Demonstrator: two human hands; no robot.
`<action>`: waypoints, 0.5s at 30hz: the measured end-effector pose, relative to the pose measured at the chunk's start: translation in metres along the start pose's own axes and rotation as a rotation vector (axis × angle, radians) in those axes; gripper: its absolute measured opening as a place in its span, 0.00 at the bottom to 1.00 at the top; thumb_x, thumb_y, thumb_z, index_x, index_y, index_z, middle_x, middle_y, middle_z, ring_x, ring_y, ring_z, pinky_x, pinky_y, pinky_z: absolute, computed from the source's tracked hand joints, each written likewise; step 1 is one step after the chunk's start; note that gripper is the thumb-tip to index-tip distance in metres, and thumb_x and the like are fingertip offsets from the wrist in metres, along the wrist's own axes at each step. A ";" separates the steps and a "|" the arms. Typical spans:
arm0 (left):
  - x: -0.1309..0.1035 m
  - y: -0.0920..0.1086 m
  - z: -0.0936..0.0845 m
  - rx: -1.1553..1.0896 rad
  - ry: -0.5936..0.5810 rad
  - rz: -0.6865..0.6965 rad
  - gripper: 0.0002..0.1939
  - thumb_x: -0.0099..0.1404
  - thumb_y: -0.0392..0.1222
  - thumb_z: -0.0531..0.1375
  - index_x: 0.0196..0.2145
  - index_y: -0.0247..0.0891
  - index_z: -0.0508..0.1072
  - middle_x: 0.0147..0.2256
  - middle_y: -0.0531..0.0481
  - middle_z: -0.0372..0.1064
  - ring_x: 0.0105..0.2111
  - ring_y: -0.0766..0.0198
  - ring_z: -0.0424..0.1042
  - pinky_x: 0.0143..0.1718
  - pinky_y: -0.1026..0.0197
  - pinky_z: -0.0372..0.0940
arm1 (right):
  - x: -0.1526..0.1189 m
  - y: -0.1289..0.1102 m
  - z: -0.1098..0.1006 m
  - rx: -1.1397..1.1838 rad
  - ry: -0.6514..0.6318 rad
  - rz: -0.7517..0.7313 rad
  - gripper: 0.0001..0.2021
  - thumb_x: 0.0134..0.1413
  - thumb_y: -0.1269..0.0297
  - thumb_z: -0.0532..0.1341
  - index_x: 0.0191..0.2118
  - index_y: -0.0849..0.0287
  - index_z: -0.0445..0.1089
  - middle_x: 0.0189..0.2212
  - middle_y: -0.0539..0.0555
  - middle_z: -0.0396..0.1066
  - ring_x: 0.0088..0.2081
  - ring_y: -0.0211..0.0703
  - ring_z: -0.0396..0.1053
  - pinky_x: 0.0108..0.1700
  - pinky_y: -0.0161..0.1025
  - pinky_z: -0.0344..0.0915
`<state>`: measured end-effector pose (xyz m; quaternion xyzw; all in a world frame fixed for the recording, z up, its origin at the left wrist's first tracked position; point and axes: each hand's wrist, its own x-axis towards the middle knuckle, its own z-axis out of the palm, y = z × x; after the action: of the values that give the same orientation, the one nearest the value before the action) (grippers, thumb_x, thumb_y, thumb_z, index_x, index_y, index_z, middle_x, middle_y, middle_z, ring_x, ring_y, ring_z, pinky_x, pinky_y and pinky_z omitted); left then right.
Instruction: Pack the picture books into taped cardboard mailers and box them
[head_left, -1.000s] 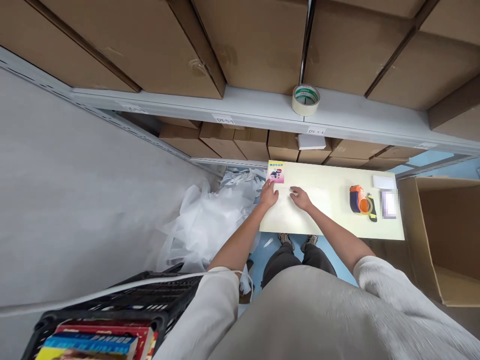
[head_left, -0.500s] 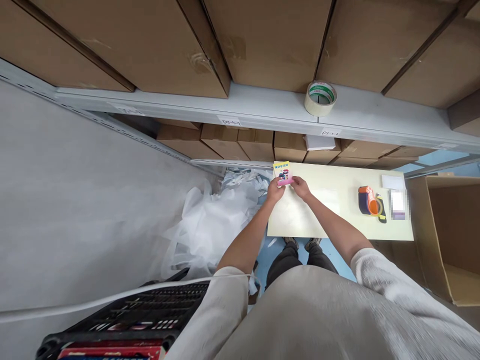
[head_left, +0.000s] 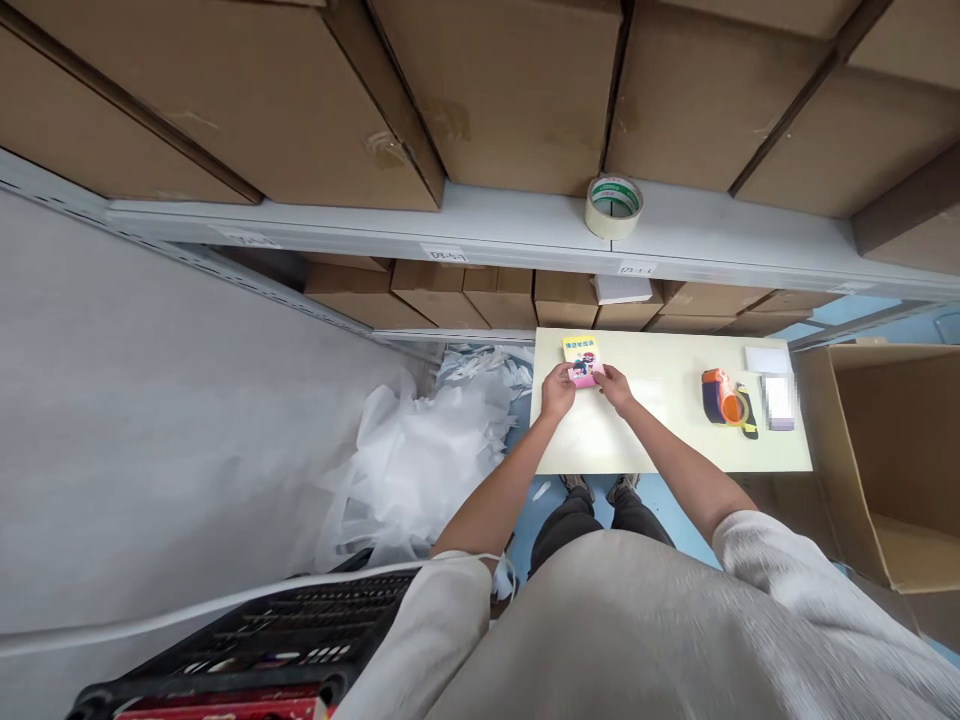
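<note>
Booklet (head_left: 580, 352) looks pinched at its edges by left hand (head_left: 558, 393) and right hand (head_left: 616, 387), the table (head_left: 660, 440) stretching rightward.

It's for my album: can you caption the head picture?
Left hand and right hand hold a rectangular yellow-and-pink paper book over a cream rectangular table.

On the booklet (head_left: 584, 364), a line of blue Chinese characters ran across the yellow top of the cover; its last three appeared to read "学成语" — the first ones were too small to make out. A white label (head_left: 445, 254) on the shelf edge (head_left: 525, 264) bore handwritten "D3-5-", its final digit either 1 or 7. Farther right, a second label (head_left: 637, 268) began with "D", the rest blurred. The tape roll (head_left: 604, 222) carried green-and-white print inside its core — illegible.
</note>
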<state>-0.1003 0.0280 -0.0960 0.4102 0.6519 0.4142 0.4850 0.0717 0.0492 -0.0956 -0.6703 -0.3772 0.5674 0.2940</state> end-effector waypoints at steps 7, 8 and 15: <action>-0.063 0.002 0.047 0.288 -0.208 0.090 0.26 0.64 0.28 0.58 0.57 0.40 0.78 0.60 0.42 0.75 0.62 0.51 0.73 0.65 0.46 0.69 | -0.050 0.034 -0.062 -0.017 0.100 0.033 0.18 0.50 0.53 0.69 0.43 0.57 0.73 0.33 0.53 0.80 0.35 0.47 0.76 0.38 0.42 0.74; -0.073 0.000 0.052 0.372 -0.221 0.123 0.26 0.63 0.28 0.58 0.57 0.40 0.78 0.63 0.41 0.72 0.68 0.49 0.67 0.69 0.43 0.65 | -0.057 0.042 -0.069 -0.032 0.103 0.045 0.17 0.50 0.53 0.69 0.42 0.57 0.72 0.32 0.53 0.79 0.34 0.47 0.76 0.37 0.42 0.74; -0.120 -0.014 0.082 0.713 -0.424 0.200 0.32 0.68 0.31 0.57 0.68 0.41 0.69 0.73 0.39 0.59 0.73 0.46 0.58 0.72 0.41 0.59 | -0.081 0.082 -0.093 -0.105 0.078 0.086 0.12 0.50 0.60 0.67 0.40 0.56 0.70 0.31 0.50 0.80 0.34 0.46 0.78 0.40 0.42 0.75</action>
<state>0.0012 -0.0775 -0.0894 0.6896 0.5972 0.1143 0.3933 0.1715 -0.0597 -0.1025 -0.7220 -0.3656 0.5324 0.2482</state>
